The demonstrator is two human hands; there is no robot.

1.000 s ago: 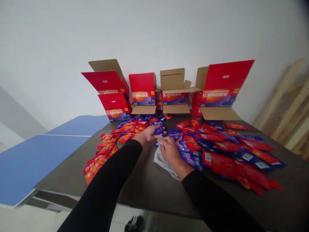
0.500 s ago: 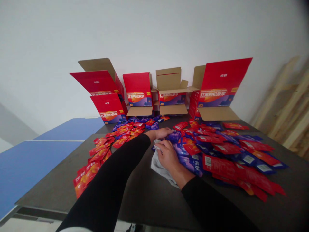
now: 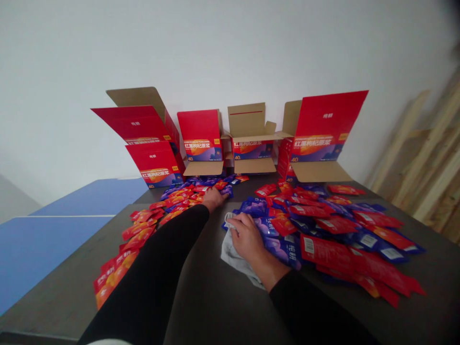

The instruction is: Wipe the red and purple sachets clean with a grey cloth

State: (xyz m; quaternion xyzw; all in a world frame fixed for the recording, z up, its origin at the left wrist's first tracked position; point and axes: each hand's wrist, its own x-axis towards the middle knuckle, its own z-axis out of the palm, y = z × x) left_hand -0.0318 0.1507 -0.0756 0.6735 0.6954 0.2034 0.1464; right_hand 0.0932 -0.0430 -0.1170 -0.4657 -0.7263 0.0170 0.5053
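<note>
My left hand (image 3: 213,199) reaches over the right edge of the left-hand spread of red and purple pouches (image 3: 181,196). Its fingers lie on the pouches and look apart, with one digit pointing right beside a purple pouch (image 3: 227,190); the fingertips are partly hidden. My right hand (image 3: 248,238) is closed on a crumpled grey-white cloth (image 3: 233,254) that rests on the dark tabletop. Just right of that hand lie purple pouches (image 3: 282,249), the near side of a larger heap of red and purple pouches (image 3: 334,223).
Open red cartons line the back of the table: a stacked pair at left (image 3: 153,163), two in the middle (image 3: 201,139) (image 3: 253,148), and one at right (image 3: 316,139). Blue table-tennis surface (image 3: 53,254) adjoins on the left. Wooden boards (image 3: 398,148) lean at right.
My left hand has moved left, from the purple pouches by the right heap to the left-hand spread. My right hand stays on the cloth. The view has shifted slightly.
</note>
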